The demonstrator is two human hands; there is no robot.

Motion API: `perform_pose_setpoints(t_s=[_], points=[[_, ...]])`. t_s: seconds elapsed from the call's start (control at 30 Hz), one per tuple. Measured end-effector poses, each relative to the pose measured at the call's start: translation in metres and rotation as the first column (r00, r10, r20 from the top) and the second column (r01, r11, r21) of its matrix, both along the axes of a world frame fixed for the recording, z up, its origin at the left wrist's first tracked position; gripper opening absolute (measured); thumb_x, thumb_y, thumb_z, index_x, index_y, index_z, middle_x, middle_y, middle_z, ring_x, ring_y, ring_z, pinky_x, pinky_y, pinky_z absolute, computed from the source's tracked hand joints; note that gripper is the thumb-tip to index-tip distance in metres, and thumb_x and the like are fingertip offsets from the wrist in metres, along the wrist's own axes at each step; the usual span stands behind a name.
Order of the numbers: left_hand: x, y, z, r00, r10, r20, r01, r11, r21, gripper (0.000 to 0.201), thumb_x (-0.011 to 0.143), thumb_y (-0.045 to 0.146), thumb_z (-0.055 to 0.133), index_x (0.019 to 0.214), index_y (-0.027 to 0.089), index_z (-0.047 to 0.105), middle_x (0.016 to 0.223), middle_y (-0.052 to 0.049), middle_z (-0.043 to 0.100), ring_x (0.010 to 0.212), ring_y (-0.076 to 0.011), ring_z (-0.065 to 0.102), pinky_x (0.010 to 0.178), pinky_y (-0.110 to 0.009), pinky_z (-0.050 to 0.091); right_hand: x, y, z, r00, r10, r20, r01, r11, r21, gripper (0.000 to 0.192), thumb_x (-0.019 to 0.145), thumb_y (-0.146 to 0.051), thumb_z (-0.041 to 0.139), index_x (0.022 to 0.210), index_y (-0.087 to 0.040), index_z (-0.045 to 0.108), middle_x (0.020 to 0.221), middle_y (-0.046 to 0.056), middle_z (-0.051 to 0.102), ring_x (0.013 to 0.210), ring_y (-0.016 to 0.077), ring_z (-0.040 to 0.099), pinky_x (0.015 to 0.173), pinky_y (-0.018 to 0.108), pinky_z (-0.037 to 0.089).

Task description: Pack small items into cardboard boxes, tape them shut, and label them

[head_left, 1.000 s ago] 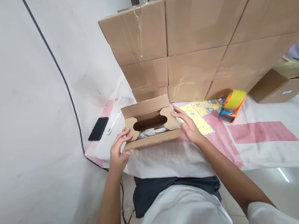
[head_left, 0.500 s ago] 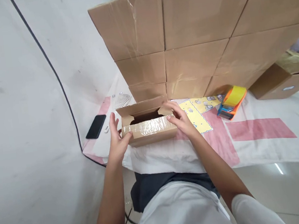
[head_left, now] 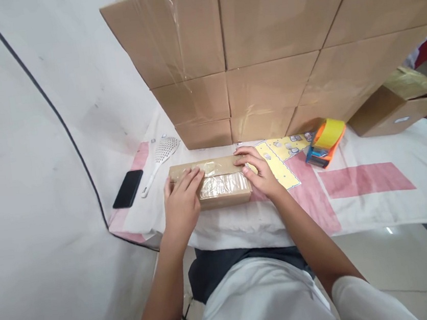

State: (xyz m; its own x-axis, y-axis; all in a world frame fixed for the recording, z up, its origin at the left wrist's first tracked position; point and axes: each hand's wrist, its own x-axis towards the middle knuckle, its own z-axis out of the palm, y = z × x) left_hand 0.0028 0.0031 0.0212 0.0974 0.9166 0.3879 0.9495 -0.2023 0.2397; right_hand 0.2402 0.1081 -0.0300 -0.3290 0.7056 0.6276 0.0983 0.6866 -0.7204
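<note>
Head view: box (head_left: 216, 183) sits at table (head_left: 376, 203) edge w/ flaps down. Left hand (head_left: 183, 202) lies flat, open, pressing its top; right hand (head_left: 259, 173) cups the right end, fingers loosely curled. Best to keep even pressure so flaps stay flush. Tape gun (head_left: 324, 148) nearby. No legible writing; sticker sheet (head_left: 276, 165) print too small.

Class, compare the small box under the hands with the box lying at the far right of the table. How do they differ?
The small box is shut, both flaps down; the far-right box has a flap raised. The small box lies under the left hand and right hand; the far-right box is untouched. The small box sits at the near edge; the far-right box lies further back. Both are brown cardboard.
</note>
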Motion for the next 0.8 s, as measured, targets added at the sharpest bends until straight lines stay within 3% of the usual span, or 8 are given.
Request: perform_pose_setpoints(t_s=[0.1,0.2,0.4,0.57,0.63,0.73,0.77,0.8], points=[[0.006,-0.002,-0.007,1.000,-0.028,-0.013,0.028,1.000,-0.004,0.045,0.101,0.037,0.049,0.144,0.027,0.058,0.151,-0.009,0.058,0.144,-0.0323,0.049,0.121,-0.056,0.033,-0.001,-0.002,-0.002,0.999,-0.033,-0.001,0.033,0.999,0.010,0.029,0.102,-0.047,0.049,0.102,-0.027,0.070,0.129,0.009,0.062,0.126,0.0296,0.057,0.110,0.055,0.046],[0.014,-0.003,-0.010,0.995,-0.017,-0.094,0.019,1.000,0.017,0.063,0.092,0.060,0.061,0.146,0.027,0.057,0.157,-0.013,0.051,0.147,-0.0417,0.043,0.120,-0.063,0.028,-0.001,-0.003,-0.002,0.996,-0.085,0.028,0.084,0.996,0.032,0.029,0.104,-0.043,0.046,0.103,-0.027,0.070,0.135,0.009,0.060,0.127,0.0290,0.057,0.110,0.054,0.046],[0.019,0.000,-0.005,0.992,-0.027,-0.122,0.032,0.999,0.034,0.063,0.088,0.063,0.065,0.141,0.029,0.061,0.143,-0.014,0.061,0.133,-0.0394,0.053,0.115,-0.060,0.032,0.003,-0.006,0.009,0.968,-0.144,0.204,0.136,0.989,0.055,0.034,0.105,-0.044,0.042,0.104,-0.027,0.071,0.142,0.008,0.059,0.131,0.0302,0.054,0.111,0.055,0.044],[0.014,0.001,-0.010,0.993,-0.018,-0.113,0.027,0.997,0.074,0.066,0.087,0.063,0.067,0.143,0.030,0.060,0.137,-0.014,0.065,0.124,-0.0396,0.056,0.111,-0.059,0.035,0.022,-0.021,0.007,0.968,-0.179,0.173,0.179,0.984,0.017,0.038,0.105,-0.046,0.041,0.132,-0.031,0.062,0.151,0.008,0.053,0.139,0.0308,0.050,0.116,0.057,0.041],[0.011,0.001,-0.014,0.993,-0.020,-0.114,0.032,0.994,0.102,0.068,0.086,0.063,0.068,0.145,0.031,0.058,0.135,-0.013,0.066,0.122,-0.0394,0.056,0.110,-0.058,0.036,0.050,-0.022,0.003,0.913,-0.406,-0.018,0.407,0.913,0.013,0.036,0.104,-0.044,0.044,0.133,-0.032,0.061,0.144,0.008,0.058,0.138,0.0299,0.052,0.117,0.056,0.040],[0.009,0.004,-0.017,0.994,-0.036,-0.105,0.048,0.992,0.113,0.069,0.087,0.061,0.069,0.148,0.033,0.055,0.135,-0.012,0.065,0.123,-0.0389,0.056,0.107,-0.055,0.040,0.117,-0.006,-0.004,0.515,-0.767,-0.382,0.787,0.600,-0.145,0.023,0.097,-0.038,0.054,0.117,-0.028,0.063,0.125,0.008,0.063,0.126,0.0268,0.059,0.113,0.053,0.045],[0.008,0.007,-0.018,0.995,-0.042,-0.093,0.051,0.993,0.102,0.068,0.087,0.060,0.068,0.148,0.033,0.055,0.136,-0.012,0.065,0.125,-0.0390,0.056,0.106,-0.054,0.041,0.143,0.005,-0.006,0.401,-0.799,-0.448,0.805,0.541,-0.243,0.020,0.093,-0.036,0.058,0.111,-0.027,0.061,0.119,0.007,0.064,0.120,0.0253,0.063,0.110,0.051,0.048],[0.008,0.011,-0.018,0.996,-0.046,-0.075,0.052,0.995,0.089,0.067,0.088,0.060,0.068,0.148,0.033,0.055,0.137,-0.012,0.064,0.126,-0.0392,0.055,0.106,-0.053,0.042,0.167,0.018,-0.008,0.362,-0.814,-0.453,0.753,0.542,-0.372,0.019,0.089,-0.036,0.061,0.105,-0.026,0.059,0.110,0.005,0.066,0.110,0.0235,0.067,0.106,0.050,0.051]])
